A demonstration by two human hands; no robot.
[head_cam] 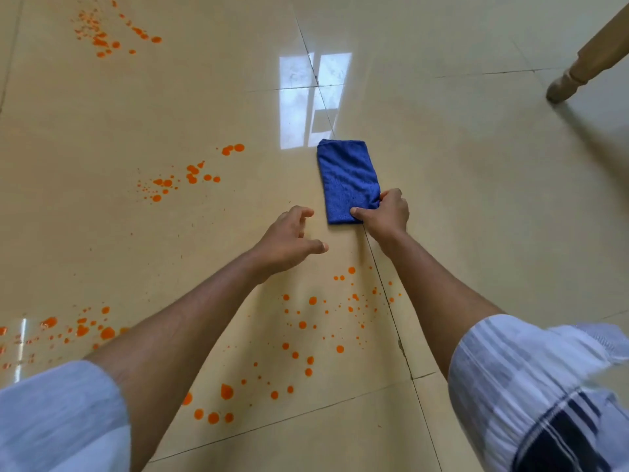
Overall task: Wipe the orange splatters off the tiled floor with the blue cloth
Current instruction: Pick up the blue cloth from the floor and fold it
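A folded blue cloth (347, 175) lies flat on the glossy beige tiled floor (476, 199), near the middle of the view. My right hand (384, 212) pinches its near right corner between thumb and fingers. Just left of the cloth's near edge, my left hand (289, 240) hovers with loosely spread fingers, holding nothing. Orange splatters (320, 335) dot the floor between my forearms. More orange drops (190, 175) lie left of the cloth, another patch (105, 32) sits at the far left, and a further patch (81, 328) lies at the near left.
A turned wooden furniture leg (578, 69) stands on the floor at the far right. A bright window reflection (313, 97) shines on the tiles just beyond the cloth. Dark grout lines cross the floor.
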